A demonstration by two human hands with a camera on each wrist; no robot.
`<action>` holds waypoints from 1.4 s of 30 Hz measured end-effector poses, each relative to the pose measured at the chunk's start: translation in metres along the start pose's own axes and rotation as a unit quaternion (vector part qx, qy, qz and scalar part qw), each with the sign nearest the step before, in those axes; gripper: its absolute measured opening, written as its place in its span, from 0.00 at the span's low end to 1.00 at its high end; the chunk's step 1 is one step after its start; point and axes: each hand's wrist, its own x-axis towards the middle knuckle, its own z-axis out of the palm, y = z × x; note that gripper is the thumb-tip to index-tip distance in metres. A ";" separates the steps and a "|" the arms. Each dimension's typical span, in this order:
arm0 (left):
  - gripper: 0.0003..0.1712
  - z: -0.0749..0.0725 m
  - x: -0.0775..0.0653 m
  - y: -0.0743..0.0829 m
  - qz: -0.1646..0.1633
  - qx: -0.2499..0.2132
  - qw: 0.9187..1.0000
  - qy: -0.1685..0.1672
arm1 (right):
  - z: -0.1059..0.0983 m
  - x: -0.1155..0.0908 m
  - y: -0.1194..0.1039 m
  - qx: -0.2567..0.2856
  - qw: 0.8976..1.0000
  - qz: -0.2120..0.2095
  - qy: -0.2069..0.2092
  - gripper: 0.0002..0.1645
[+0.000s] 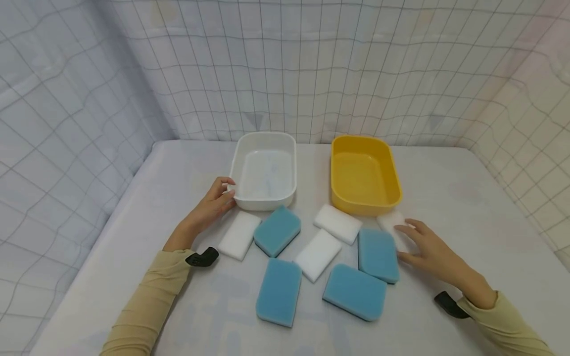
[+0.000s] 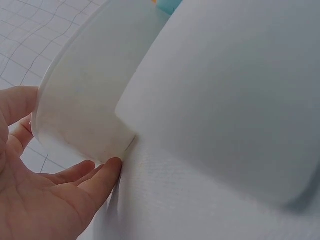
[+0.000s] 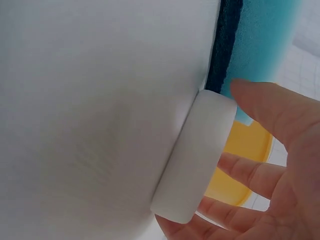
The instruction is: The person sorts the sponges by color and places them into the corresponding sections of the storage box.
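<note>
My left hand (image 1: 213, 205) grips the near-left corner of a white plastic tub (image 1: 263, 204), its fingers at the rim and wall. In the left wrist view, fingertips (image 2: 112, 167) rest against the tub's outer side. My right hand (image 1: 432, 252) holds a white sponge (image 1: 387, 220) just in front of the yellow tub (image 1: 365, 207). The right wrist view has this white sponge (image 3: 195, 157) between the thumb at one end and fingers at the other. A blue sponge (image 1: 377, 254) with a dark underside lies right beside the right thumb.
Between the hands lie a white sponge (image 1: 239, 235), a blue sponge (image 1: 278, 231) and several more of both colours. Two nearer blue sponges (image 1: 279, 291) lie toward the front. Grid-patterned cloth (image 1: 289, 74) hangs behind the table and along both sides.
</note>
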 end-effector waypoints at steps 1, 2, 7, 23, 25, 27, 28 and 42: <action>0.18 0.000 0.000 0.000 0.001 -0.001 1.000 -0.001 | 0.001 0.000 0.000 -0.004 1.000 -0.004 0.006 0.36; 0.18 0.000 0.000 0.000 0.001 -0.004 1.000 -0.001 | 0.001 0.000 -0.001 -0.006 1.000 -0.004 0.008 0.36; 0.19 0.000 0.000 0.001 0.003 -0.009 1.000 -0.001 | 0.002 0.001 -0.002 -0.007 1.000 -0.001 0.010 0.37; 0.12 0.003 0.001 0.002 0.003 -0.014 1.000 0.000 | 0.003 0.001 -0.004 -0.014 1.000 0.002 0.021 0.34; 0.12 0.003 0.001 0.001 0.001 -0.016 1.000 0.001 | 0.003 0.001 -0.004 -0.019 1.000 0.004 0.018 0.34; 0.12 0.003 0.000 0.001 -0.001 -0.017 1.000 -0.001 | 0.002 0.001 -0.004 -0.025 1.000 0.007 0.016 0.34; 0.13 0.003 0.000 0.001 -0.001 -0.018 1.000 -0.002 | 0.002 0.001 -0.004 -0.028 0.999 0.008 0.017 0.34; 0.22 0.000 0.001 0.001 -0.007 -0.007 1.000 0.001 | 0.000 0.000 0.000 -0.031 0.996 0.001 0.089 0.32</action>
